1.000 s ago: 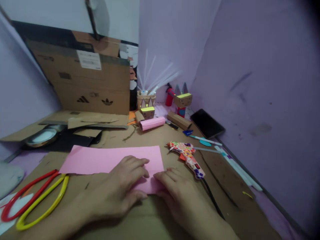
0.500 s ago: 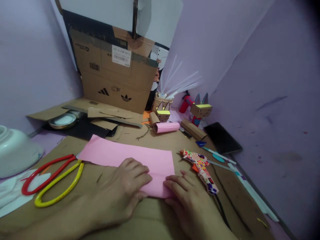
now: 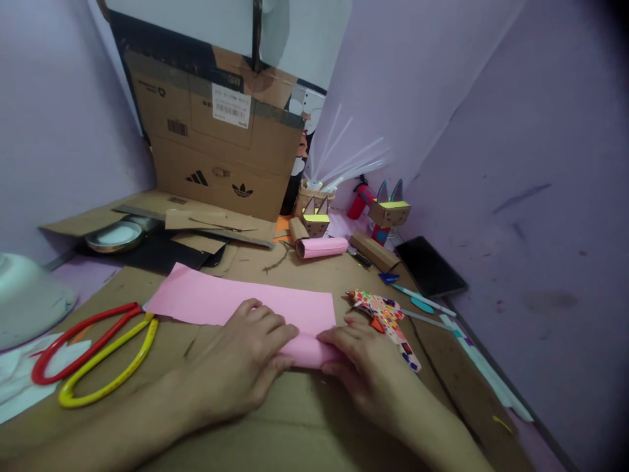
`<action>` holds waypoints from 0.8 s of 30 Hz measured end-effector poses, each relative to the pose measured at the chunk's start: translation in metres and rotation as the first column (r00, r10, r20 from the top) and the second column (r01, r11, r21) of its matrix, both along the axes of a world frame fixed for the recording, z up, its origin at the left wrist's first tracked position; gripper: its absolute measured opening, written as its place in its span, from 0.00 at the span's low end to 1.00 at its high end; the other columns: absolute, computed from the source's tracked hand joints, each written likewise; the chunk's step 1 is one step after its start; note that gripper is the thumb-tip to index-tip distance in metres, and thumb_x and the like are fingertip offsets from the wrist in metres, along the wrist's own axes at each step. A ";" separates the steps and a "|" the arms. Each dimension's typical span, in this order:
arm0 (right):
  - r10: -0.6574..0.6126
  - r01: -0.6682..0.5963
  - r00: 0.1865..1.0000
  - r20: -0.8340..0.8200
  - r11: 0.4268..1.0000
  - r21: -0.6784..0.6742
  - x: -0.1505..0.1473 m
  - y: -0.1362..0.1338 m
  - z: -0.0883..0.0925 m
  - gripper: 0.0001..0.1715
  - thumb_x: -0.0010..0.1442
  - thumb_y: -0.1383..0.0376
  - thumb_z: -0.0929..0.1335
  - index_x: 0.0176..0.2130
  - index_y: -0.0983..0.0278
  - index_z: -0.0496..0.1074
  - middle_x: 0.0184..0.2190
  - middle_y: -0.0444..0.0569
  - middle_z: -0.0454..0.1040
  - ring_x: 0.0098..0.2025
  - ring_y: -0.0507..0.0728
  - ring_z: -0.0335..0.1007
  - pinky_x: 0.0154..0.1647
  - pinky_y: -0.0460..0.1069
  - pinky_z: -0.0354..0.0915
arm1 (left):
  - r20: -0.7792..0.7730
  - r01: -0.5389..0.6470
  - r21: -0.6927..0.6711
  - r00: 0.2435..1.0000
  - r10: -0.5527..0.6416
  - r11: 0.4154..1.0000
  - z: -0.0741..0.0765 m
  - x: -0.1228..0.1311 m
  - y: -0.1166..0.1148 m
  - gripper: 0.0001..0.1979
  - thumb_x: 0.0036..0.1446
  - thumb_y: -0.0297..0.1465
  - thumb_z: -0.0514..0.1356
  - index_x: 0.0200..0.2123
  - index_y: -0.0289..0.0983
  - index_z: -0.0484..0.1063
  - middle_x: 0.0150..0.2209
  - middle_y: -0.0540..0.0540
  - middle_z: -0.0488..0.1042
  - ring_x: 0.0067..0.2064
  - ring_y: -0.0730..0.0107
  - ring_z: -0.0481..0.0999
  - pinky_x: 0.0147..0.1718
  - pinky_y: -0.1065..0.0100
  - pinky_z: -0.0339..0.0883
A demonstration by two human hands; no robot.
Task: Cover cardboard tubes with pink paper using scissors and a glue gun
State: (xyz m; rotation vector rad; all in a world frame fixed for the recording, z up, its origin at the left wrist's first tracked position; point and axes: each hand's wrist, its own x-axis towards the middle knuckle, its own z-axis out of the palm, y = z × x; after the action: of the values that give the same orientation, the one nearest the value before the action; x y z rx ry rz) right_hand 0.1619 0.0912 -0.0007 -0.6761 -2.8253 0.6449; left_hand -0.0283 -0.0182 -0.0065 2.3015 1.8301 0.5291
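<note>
A sheet of pink paper (image 3: 301,308) lies on brown cardboard, its near right edge curled up into a roll. My left hand (image 3: 258,354) grips the roll near its left part, fingers over the top and thumb at the near side. At the right end of the roll, my right hand (image 3: 361,364) holds it between thumb and fingers. Big scissors (image 3: 105,351) with one red and one yellow handle lie left of my left hand, their blades hidden under the paper. A glue gun (image 3: 388,318) with a colourful pattern rests just beyond my right hand.
A finished pink tube (image 3: 322,247) and a small cardboard cat head (image 3: 315,223) sit farther back. A large cardboard box (image 3: 221,144) stands behind. At right lie a dark tablet (image 3: 430,265) and glue sticks (image 3: 484,367). A white bowl (image 3: 32,301) is at left.
The paper's near edge has been curled farther into a roll, away from me. Both hands have moved slightly with it, and the view has shifted a little.
</note>
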 end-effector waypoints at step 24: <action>-0.629 0.314 0.724 -0.281 0.664 -0.679 0.038 -0.028 -0.054 0.36 0.52 0.61 0.70 0.57 0.63 0.57 0.51 0.63 0.71 0.51 0.66 0.71 0.43 0.58 0.72 | -0.265 0.103 0.348 0.964 -0.007 0.932 -0.015 0.008 -0.032 0.20 0.52 0.21 0.53 0.49 0.36 0.69 0.45 0.40 0.76 0.47 0.57 0.71 0.54 0.49 0.57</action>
State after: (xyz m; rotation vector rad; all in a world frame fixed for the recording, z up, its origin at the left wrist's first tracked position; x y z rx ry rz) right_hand 0.1994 0.0628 -0.0552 -1.1226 -1.8019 1.3709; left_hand -0.0203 -0.0501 -0.0213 2.7744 1.9051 0.6255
